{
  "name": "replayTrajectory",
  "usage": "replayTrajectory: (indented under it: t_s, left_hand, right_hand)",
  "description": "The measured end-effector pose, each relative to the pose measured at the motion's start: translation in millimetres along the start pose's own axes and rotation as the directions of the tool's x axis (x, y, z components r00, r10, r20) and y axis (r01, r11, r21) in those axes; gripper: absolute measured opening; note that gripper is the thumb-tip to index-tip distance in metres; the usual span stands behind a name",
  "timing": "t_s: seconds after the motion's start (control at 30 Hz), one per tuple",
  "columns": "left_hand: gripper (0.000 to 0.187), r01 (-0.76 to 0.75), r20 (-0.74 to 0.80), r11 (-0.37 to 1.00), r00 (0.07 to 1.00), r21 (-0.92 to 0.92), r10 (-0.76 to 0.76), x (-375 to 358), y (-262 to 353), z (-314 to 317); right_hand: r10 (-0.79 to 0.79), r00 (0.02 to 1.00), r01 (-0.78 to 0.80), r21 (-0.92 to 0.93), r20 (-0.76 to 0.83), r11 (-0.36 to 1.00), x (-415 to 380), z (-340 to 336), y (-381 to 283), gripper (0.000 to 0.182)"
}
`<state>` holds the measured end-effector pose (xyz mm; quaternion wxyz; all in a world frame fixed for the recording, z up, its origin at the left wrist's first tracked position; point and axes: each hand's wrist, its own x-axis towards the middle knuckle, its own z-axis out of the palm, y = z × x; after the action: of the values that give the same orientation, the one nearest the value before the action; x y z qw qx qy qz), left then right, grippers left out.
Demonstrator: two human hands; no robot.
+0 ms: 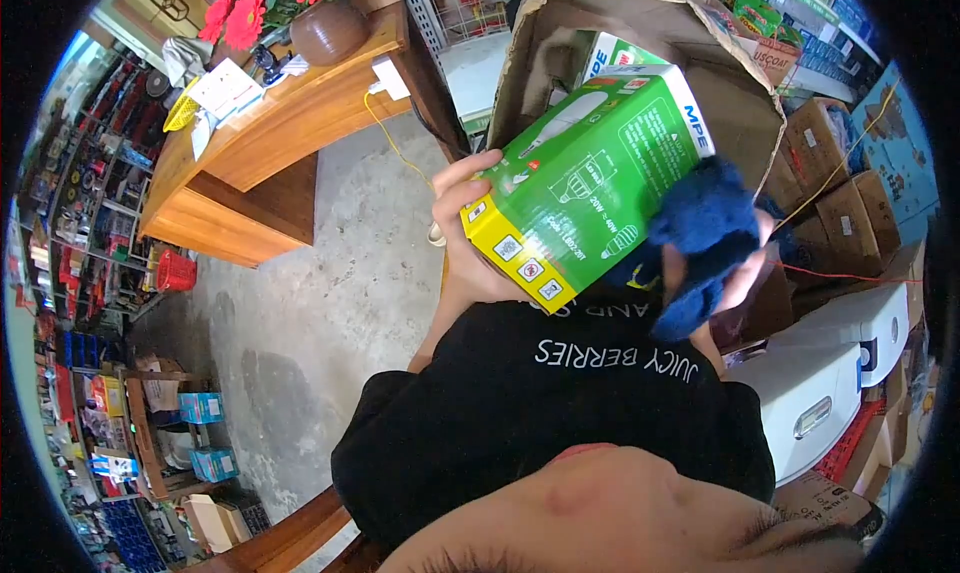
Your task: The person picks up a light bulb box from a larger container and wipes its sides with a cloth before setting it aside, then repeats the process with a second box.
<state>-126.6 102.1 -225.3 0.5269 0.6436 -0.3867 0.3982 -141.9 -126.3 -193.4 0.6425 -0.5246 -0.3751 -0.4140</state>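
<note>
A green, white and yellow light bulb box (600, 188), marked MPE, is held up tilted in front of my chest. My left hand (465, 208) is closed around its left end, fingers over the edge. My right hand (740, 273) is closed on a dark blue cloth (705, 223), which lies against the right side of the box. Part of the right hand is hidden by the cloth. Just behind the box stands an open cardboard carton (545, 33), with another green and white box (630, 53) inside it.
To the left stands a wooden desk (240, 203) with a flower pot (330, 28) on it. Stocked shelves (90, 203) line the far left. On the right are cardboard boxes (850, 213) and a white plastic container (810, 413). A yellow cord (395, 138) hangs by the desk.
</note>
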Motion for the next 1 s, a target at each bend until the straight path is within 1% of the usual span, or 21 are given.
replayTrajectory:
  t_s: [0.03, 0.1, 0.13, 0.17, 0.2, 0.23, 0.3, 0.37, 0.4, 0.47, 0.5, 0.6, 0.63, 0.67, 0.7, 0.77, 0.83, 0.87, 0.93, 0.97, 1.0]
  left_hand:
    - [0.106, -0.001, -0.003, 1.0, 1.0, -0.008, 0.001, -0.4, -1.0, -0.6]
    - [0.106, -0.002, -0.007, 1.0, 1.0, -0.015, 0.002, -0.5, -1.7, -1.0]
    - [0.106, -0.005, -0.008, 1.0, 1.0, -0.006, 0.005, -0.3, -1.7, -0.7]
    - [0.106, -0.006, -0.009, 1.0, 1.0, -0.002, 0.006, -0.5, -1.9, -0.8]
    - [0.106, -0.008, -0.01, 1.0, 1.0, 0.002, 0.008, -0.7, -2.0, -1.0]
    - [0.106, 0.001, 0.0, 1.0, 1.0, -0.008, -0.001, -1.6, -2.4, -1.8]
    - [0.106, 0.01, 0.01, 1.0, 1.0, -0.017, -0.01, -2.5, -3.0, -1.3]
    - [0.106, 0.006, -0.01, 1.0, 1.0, -0.028, -0.006, -2.5, -3.4, 0.3]
    - [0.106, 0.004, -0.016, 0.999, 1.0, -0.032, -0.005, -2.3, -3.3, 0.6]
    - [0.106, -0.002, -0.007, 1.0, 1.0, -0.014, 0.002, -1.7, -3.0, -0.1]
    - [0.106, -0.004, -0.004, 1.0, 1.0, -0.009, 0.004, -1.8, -3.0, -0.1]
    - [0.107, -0.001, -0.036, 1.0, 0.999, 0.021, 0.002, -2.0, -3.4, 0.3]
    - [0.107, 0.003, -0.015, 1.0, 1.0, 0.004, -0.003, -1.7, -2.7, -0.9]
    - [0.107, 0.005, -0.006, 1.0, 1.0, -0.004, -0.005, -1.6, -2.5, -1.2]
    - [0.108, 0.007, 0.004, 1.0, 1.0, -0.012, -0.007, -1.6, -2.2, -1.5]
    - [0.108, 0.006, 0.006, 1.0, 1.0, -0.008, -0.006, -2.5, -2.6, -1.2]
    - [0.107, 0.005, 0.015, 1.0, 1.0, 0.013, -0.005, -3.0, -2.8, -1.9]
    - [0.107, 0.004, 0.019, 1.0, 1.0, 0.023, -0.004, -3.0, -2.7, -1.8]
    - [0.106, 0.006, 0.011, 1.0, 1.0, 0.016, -0.006, -2.8, -2.0, -0.6]
    - [0.106, 0.008, 0.005, 1.0, 1.0, 0.007, -0.008, -2.2, -1.0, 0.6]
    - [0.106, 0.009, -0.002, 1.0, 1.0, -0.002, -0.009, -1.7, 0.0, 1.7]
  right_hand:
    - [0.053, 0.996, -0.063, 0.152, 0.066, 0.986, -4.8, -6.9, -0.7, 0.032]
    - [0.216, 0.975, -0.207, 0.152, -0.049, 0.966, -38.6, -24.3, 9.3, 0.027]
    - [0.105, 0.994, -0.105, -0.024, -0.038, 0.994, -33.9, -19.3, 6.6, 0.031]
    - [-0.009, 1.0, 0.003, -0.197, -0.028, 0.98, -29.1, -14.3, 3.8, 0.036]
    - [-0.188, 0.982, 0.179, -0.463, 0.026, 0.868, -13.0, 1.6, -6.9, 0.041]
    - [-0.157, 0.986, 0.118, -0.447, -0.051, 0.887, -14.4, 2.2, -6.0, 0.047]
    - [-0.085, 0.976, -0.004, -0.404, -0.201, 0.915, -18.8, 3.6, -3.1, 0.052]
    - [-0.044, 0.961, -0.064, -0.378, -0.271, 0.923, -16.7, 4.6, -2.1, 0.052]
    - [-0.11, 0.978, 0.036, -0.373, -0.179, 0.927, -10.8, 4.6, -2.4, 0.05]
    - [-0.177, 0.98, 0.135, -0.358, -0.086, 0.924, -18.1, -5.3, 1.3, 0.048]
    - [0.094, 0.992, -0.087, 0.084, -0.087, 0.993, -27.2, -13.5, 2.4, 0.045]
    - [0.002, 0.997, 0.014, -0.209, 0.076, 0.978, -32.0, -6.5, -1.6, 0.041]
    - [-0.072, 0.995, 0.094, -0.362, 0.074, 0.927, -24.2, -3.9, -6.2, 0.041]
    - [-0.145, 0.986, 0.168, -0.506, 0.085, 0.846, -18.9, 0.2, -8.7, 0.04]
    - [-0.13, 0.991, 0.135, -0.296, 0.037, 0.946, -15.3, 6.2, -5.4, 0.045]
    - [-0.121, 0.993, 0.114, -0.478, 0.017, 0.871, -9.8, 0.1, -10.4, 0.052]
    - [-0.112, 0.991, 0.061, -0.498, -0.073, 0.865, -12.6, 4.2, -5.6, 0.054]
    - [-0.128, 0.978, 0.043, -0.442, -0.166, 0.896, -13.5, 7.9, -3.5, 0.051]
    - [-0.138, 0.956, 0.029, -0.382, -0.26, 0.924, -20.6, 7.4, 1.2, 0.049]
    - [0.011, 0.981, -0.031, -0.099, -0.196, 0.995, -26.1, 3.1, 4.3, 0.043]
    - [0.087, 0.991, -0.088, -0.01, -0.106, 0.996, -28.9, -5.0, 4.7, 0.04]
